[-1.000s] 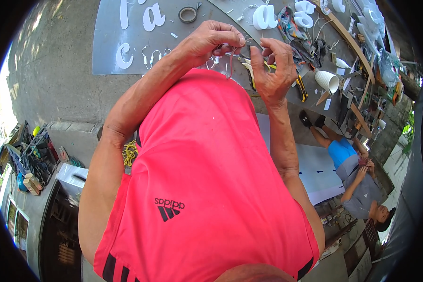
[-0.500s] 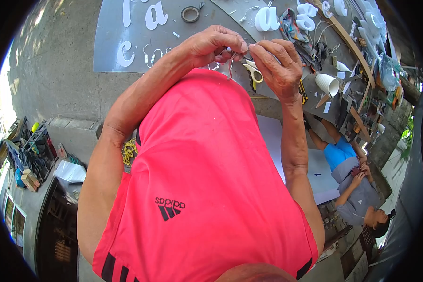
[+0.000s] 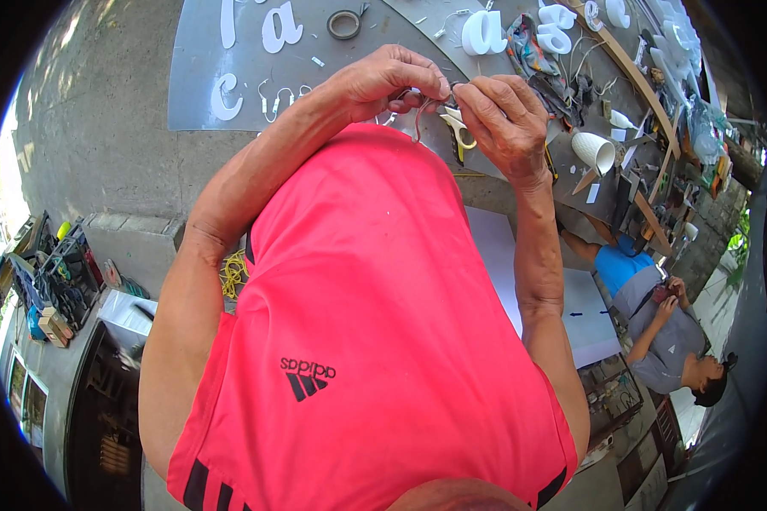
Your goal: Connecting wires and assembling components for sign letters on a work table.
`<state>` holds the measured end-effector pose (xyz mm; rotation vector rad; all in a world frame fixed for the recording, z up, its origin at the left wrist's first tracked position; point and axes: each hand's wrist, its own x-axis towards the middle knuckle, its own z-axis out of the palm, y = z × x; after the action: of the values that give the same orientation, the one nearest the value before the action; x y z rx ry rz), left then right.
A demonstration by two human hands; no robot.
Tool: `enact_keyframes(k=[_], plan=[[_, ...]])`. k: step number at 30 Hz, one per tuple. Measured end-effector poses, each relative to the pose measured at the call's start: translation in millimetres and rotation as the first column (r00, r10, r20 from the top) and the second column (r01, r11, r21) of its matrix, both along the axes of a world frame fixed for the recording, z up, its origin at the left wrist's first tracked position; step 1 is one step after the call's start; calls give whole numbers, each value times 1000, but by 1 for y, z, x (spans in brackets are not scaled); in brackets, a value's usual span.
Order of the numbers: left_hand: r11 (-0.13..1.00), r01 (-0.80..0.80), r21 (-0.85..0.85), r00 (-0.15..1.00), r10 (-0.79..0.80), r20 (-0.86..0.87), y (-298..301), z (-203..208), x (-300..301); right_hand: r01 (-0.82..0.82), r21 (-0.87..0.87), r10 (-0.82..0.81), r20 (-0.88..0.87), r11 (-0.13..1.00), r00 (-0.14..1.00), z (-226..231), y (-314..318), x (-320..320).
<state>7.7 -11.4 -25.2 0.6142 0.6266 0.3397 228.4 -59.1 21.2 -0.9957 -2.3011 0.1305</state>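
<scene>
My left hand (image 3: 390, 83) is closed in a pinch on a thin reddish-brown wire (image 3: 418, 128), whose loose part hangs down in front of my shirt. Facing it, my right hand (image 3: 507, 119) has thumb and fingers pressed together at a short dark end of what looks like the same wire. A small gap separates the two sets of fingertips. Just beyond and below them, scissors with cream handles (image 3: 460, 132) lie on the work surface, partly covered by my right hand.
A grey sheet (image 3: 192, 85) bears white letter-shaped cut-outs (image 3: 216, 100), a tape roll (image 3: 331, 25) and a string of small white modules (image 3: 265, 104). To the right are a white textured cup (image 3: 584, 149), a wooden strip (image 3: 643, 81) and a person (image 3: 669, 349) holding something dark red.
My right fingertips have shifted slightly right, away from the left ones, showing a bit of dark wire between them. The person at right has moved further right and down in the picture.
</scene>
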Motion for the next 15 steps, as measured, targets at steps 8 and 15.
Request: enact_keyframes(k=[8, 15], plan=[[999, 1, 43, 1000, -1, -12, 0, -1, 0, -25, -122, 16, -75, 992, 997, 6, 0, -1], [996, 21, 91, 1000, -19, -20, 1, 2, 0, 11, -129, -21, -74, 992, 997, 2, -1, 0]])
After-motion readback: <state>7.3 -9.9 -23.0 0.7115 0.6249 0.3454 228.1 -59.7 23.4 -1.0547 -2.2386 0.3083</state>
